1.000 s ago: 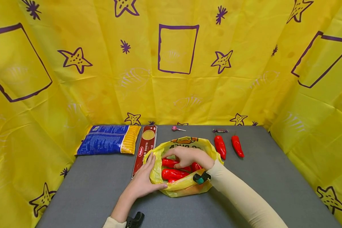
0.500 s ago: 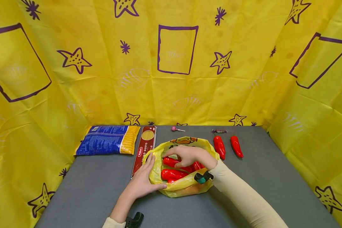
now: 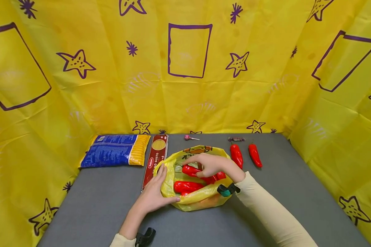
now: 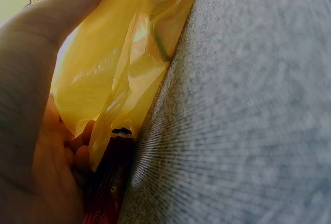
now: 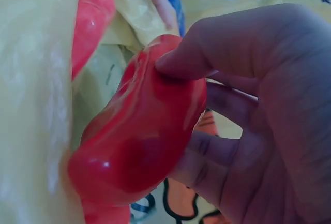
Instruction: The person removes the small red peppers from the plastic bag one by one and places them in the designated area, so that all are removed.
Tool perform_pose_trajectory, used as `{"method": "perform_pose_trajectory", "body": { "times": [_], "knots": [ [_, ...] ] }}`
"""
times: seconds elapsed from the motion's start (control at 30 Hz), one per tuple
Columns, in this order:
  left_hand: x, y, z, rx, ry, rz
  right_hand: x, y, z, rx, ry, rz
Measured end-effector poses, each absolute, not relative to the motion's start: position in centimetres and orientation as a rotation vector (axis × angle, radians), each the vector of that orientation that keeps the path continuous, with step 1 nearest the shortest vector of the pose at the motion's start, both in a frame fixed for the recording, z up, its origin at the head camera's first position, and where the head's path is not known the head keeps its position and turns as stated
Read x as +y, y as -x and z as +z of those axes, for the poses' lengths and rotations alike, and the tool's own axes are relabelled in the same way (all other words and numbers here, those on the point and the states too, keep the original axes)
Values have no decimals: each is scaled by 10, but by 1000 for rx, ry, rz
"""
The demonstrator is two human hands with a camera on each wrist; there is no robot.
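Observation:
A yellow plastic bag (image 3: 201,202) stands with its mouth open in the middle of the grey table. My left hand (image 3: 153,193) holds its left side, the thumb over the near rim and the fingers along the outer left. Inside the bag, my right hand (image 3: 211,164) pinches a glossy red pepper (image 5: 139,125) between thumb and fingers. Another red pepper (image 3: 187,187) lies below it in the bag, with more red showing beside them. Two more peppers lie outside: one red pepper (image 3: 236,156) right behind the bag's right rim, another (image 3: 255,156) farther right.
A flat red pasta pack (image 3: 156,156) lies just left of the bag, near my left fingers. Farther left is a blue and yellow packet (image 3: 114,151). A pink lollipop (image 3: 187,137) and a wrapped candy (image 3: 236,139) lie along the back, before the yellow curtain (image 3: 188,103).
My right hand has shifted slightly right and up inside the bag, bringing the pinched pepper with it. My left hand keeps its hold on the bag. The head view has shifted a little.

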State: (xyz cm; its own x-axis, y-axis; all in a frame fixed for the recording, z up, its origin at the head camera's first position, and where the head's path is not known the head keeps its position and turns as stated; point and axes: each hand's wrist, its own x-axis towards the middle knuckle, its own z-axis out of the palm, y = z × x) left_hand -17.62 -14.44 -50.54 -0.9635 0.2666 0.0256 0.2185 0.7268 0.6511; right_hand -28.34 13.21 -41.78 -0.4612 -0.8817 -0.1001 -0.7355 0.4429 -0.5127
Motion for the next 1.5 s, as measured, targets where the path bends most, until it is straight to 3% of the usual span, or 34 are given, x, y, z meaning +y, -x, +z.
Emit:
{"method": "perform_pose_trajectory", "body": {
  "times": [0.23,0.7,0.97,1.5],
  "knots": [
    [-145,177,-506,2847,-396,1071,154,280,-408,2399,1425,-672],
    [-146,177,-508,2856,-410,1066,209,271,-412,2460,1197,-1061],
    [-146,178,-510,2865,-437,1056,241,268,-418,2505,1200,-1184],
    [-146,178,-509,2856,-419,1045,326,264,-423,2759,893,-1207]
  ]
}}
